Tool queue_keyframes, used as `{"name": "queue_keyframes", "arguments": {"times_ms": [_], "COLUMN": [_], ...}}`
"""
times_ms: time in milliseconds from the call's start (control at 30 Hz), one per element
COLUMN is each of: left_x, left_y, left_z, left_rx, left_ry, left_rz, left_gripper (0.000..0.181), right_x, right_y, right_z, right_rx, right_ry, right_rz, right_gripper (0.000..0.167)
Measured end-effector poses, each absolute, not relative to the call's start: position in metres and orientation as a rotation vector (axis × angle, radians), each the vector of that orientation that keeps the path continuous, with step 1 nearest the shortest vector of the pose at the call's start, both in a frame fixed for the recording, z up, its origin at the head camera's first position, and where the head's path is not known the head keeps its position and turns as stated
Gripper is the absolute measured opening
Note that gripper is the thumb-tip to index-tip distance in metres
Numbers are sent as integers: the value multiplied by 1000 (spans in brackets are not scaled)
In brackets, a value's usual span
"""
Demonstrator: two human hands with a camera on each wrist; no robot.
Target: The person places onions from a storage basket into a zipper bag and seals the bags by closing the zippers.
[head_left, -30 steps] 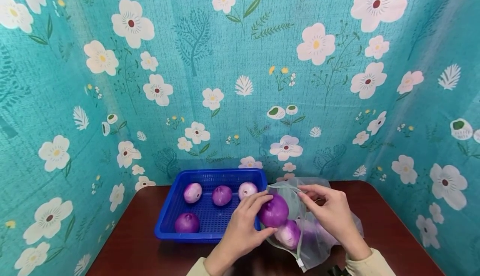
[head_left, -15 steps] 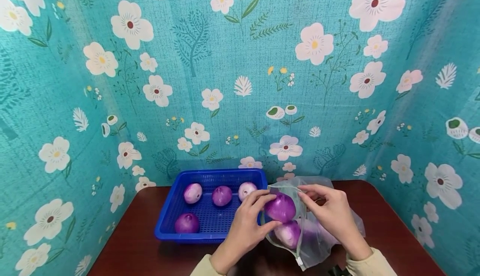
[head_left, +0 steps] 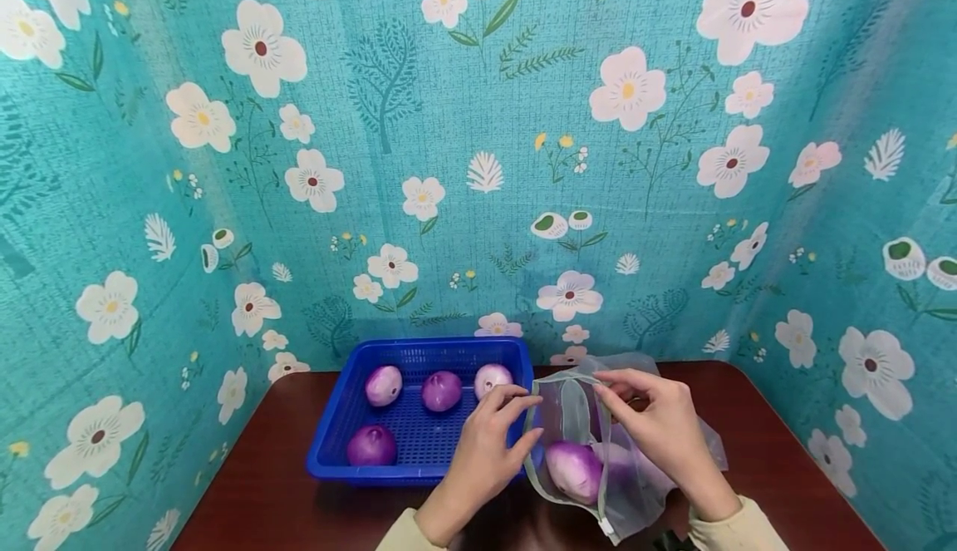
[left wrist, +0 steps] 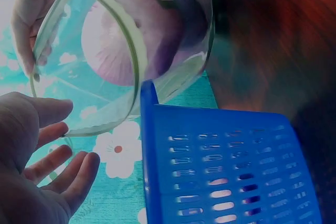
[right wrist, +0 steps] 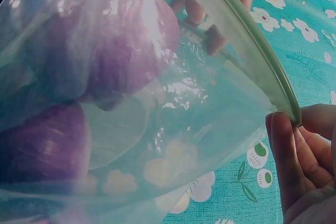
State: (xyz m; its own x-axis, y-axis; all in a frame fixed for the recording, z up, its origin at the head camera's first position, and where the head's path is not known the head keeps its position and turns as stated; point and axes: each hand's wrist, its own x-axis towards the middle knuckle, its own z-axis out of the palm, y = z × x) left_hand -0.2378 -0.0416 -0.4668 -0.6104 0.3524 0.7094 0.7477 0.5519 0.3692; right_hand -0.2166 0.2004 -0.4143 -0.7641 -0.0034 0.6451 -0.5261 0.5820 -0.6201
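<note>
Onions point(head_left: 574, 472): one more let go into the translucent bag point(head_left: 631, 508), left fingers now bare

Half a second ago the left hand point(head_left: 489, 443) was guiding a purple onion through the bag's mouth; now its fingers are parted and loosely bent, holding nothing. They sit just beside the near edge of the mouth; whether a fingertip brushes it I cannot tell. The right hand point(head_left: 665, 418) has kept its pinch on the opposite edge, so the mouth gapes between the two hands.

One pale-and-purple onion lies just inside the opening, between the hands, with more purple shapes deeper in, under the right hand. Which of these is the newly dropped one is unclear through the film. To the left of the left hand, four onions point(head_left: 441, 391) remain in the blue basket point(head_left: 396, 471). The bagging seems partway along, with the left hand free to take another.
</note>
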Motion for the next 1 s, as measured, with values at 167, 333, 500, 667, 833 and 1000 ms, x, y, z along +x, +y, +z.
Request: {"name": "queue_keyframes", "arguments": {"times_ms": [167,333,500,667,833,1000], "left_x": [-238,-239,-239,-237,-238,-251], "left_y": [-43,-45,-45,-46,-50,-64], "left_z": [-472,-476,-477,-476,-473,-459], "left_rx": [-902,-906,-914,-936,-954,-926], "left_ry": [-2219,-2266,-2264,-2268,-2289,-2298], "left_rz": [-839,-833,-859,-853,-900,-994], "left_gripper": [26,21,24,24,19,15], "right_x": [-216,-216,-216,-216,-216,-217], "right_y": [200,201,201,201,201,201], "right_z": [-414,-414,-412,-412,-412,-412], "right_rx": [415,418,424,422,412,416], "right_ry": [-2212,-2199,-2193,-2190,-2190,-2188], "right_rz": [1142,1135,1139,1131,1126,1133], "right_gripper": [15,16,16,16,16,15]}}
